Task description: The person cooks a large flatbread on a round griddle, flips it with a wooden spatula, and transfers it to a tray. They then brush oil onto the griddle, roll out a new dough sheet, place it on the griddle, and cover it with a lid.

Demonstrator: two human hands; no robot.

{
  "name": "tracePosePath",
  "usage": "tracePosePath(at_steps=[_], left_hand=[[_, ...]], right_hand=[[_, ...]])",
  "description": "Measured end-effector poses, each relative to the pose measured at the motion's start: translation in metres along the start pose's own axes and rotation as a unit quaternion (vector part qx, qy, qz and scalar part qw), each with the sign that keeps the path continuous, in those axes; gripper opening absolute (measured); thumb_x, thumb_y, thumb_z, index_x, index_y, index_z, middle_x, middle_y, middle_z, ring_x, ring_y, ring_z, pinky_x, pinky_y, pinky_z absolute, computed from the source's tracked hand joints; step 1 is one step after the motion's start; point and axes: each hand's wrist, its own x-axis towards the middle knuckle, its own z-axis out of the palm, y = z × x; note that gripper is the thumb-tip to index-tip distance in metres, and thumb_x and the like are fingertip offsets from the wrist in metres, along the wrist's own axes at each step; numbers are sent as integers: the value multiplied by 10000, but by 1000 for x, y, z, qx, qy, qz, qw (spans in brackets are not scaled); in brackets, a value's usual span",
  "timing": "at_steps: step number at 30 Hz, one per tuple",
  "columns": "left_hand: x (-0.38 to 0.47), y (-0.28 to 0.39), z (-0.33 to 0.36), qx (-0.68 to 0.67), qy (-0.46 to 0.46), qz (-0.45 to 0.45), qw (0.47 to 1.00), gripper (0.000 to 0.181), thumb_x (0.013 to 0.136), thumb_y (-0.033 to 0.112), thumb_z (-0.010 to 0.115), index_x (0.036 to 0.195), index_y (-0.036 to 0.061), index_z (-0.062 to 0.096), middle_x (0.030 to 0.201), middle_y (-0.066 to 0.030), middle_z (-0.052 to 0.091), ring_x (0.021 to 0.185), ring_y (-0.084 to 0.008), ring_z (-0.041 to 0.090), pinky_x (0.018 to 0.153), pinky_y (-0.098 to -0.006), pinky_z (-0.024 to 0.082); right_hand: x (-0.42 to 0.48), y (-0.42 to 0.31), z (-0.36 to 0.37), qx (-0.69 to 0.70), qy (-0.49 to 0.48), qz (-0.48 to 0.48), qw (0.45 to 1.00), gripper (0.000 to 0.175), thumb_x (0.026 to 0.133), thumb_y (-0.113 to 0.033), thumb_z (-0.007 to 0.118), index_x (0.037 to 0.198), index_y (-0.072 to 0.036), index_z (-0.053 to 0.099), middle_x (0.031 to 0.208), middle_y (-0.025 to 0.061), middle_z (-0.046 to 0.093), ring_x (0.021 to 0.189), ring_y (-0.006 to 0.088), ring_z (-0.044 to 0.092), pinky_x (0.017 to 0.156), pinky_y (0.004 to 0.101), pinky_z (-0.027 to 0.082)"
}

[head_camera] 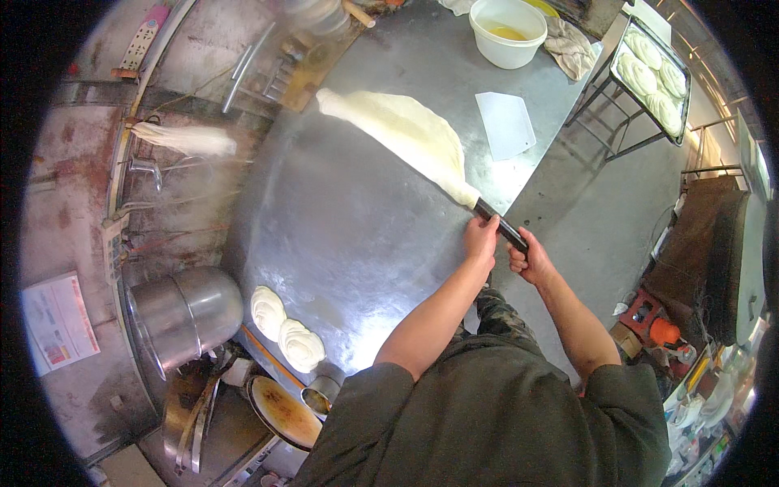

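A dark rolling pin [487, 210] slants across the table's right edge, its near end sticking out past it. My left hand [483, 238] grips the bare handle part close to the dough. Just behind, at the pin's end, my right hand [532, 258] has its fingers curled around it. A wide sheet of pale dough [420, 131] is wrapped along the far length of the pin and fans out flat on the grey tabletop [322, 201]. The pin's far end is hidden inside the dough. Beyond lies a white plastic scraper sheet [505, 125].
A white bucket [510, 52] with yellow liquid stands at the far edge beside a crumpled cloth [569, 47]. Two coiled dough pieces [301, 346] lie near left. A metal pot [185, 313] is beyond them. At right, a stand holds a tray [686, 115] of dough coils.
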Motion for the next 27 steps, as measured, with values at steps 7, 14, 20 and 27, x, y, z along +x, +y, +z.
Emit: tracePosePath(at_steps=[7, 14, 20, 27], left_hand=[[19, -3, 17, -50, -26, 6, 998, 163, 924, 91, 682, 1035, 28, 580, 980, -52, 632, 838, -171, 613, 713, -324, 501], [18, 10, 40, 23, 14, 0, 1000, 150, 931, 162, 690, 958, 42, 604, 870, -31, 628, 707, -165, 595, 637, -322, 485], [50, 12, 51, -39, -46, -43, 997, 171, 954, 149, 650, 1069, 67, 553, 988, -34, 604, 836, -167, 609, 660, -341, 510], [63, 8, 60, -27, -66, -28, 997, 175, 933, 166, 689, 1034, 89, 568, 927, -38, 619, 771, -176, 627, 640, -353, 514]], right_hand=[[-5, -8, 27, -196, 153, -231, 941, 347, 978, -392, 612, 939, -47, 628, 644, -5, 522, 511, 106, 429, 470, 284, 331], [-3, -17, 7, -188, 151, -271, 932, 223, 956, -267, 674, 1003, -60, 607, 683, 0, 546, 546, 101, 442, 498, 279, 347], [3, -56, -12, -72, 70, -77, 992, 404, 1019, -453, 525, 902, -74, 605, 598, 6, 498, 458, 125, 375, 463, 296, 319], [2, -54, 1, -452, 203, -436, 751, 321, 953, -345, 672, 948, -26, 642, 729, 27, 590, 558, 92, 473, 494, 284, 332]])
